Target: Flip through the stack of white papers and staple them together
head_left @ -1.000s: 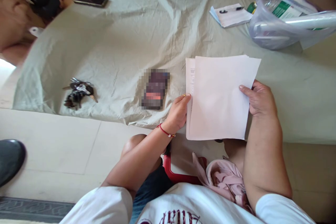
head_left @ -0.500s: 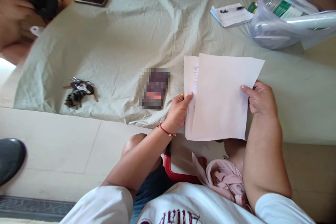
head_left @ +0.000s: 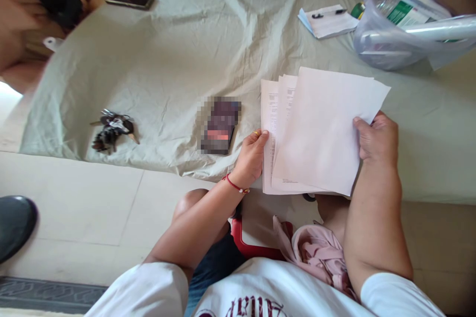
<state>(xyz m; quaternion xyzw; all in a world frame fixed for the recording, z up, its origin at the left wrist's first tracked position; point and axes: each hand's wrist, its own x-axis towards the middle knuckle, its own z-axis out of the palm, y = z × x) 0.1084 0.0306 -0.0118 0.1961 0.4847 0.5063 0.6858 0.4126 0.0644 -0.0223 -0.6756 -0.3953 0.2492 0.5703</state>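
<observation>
pixelated dark item point(head_left: 220, 126), tub point(head_left: 375, 44) cut off

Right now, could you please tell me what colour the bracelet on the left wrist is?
Red, with small pale beads: the thin cord bracelet shows best in the head view.

I see bright, soft daylight, fairly even across the cloth point(head_left: 186, 49). An overexposed patch sits at the left edge, so light seems to come from there. The sheets of paper point(head_left: 320, 133) are near blown out, print barely legible. Glare streaks the plastic tub point(head_left: 375, 44). Another person's hand point(head_left: 18, 15) top left is blurred. Wide-angle stretch at the corners. One dark object point(head_left: 220, 126) is pixelated.
</observation>
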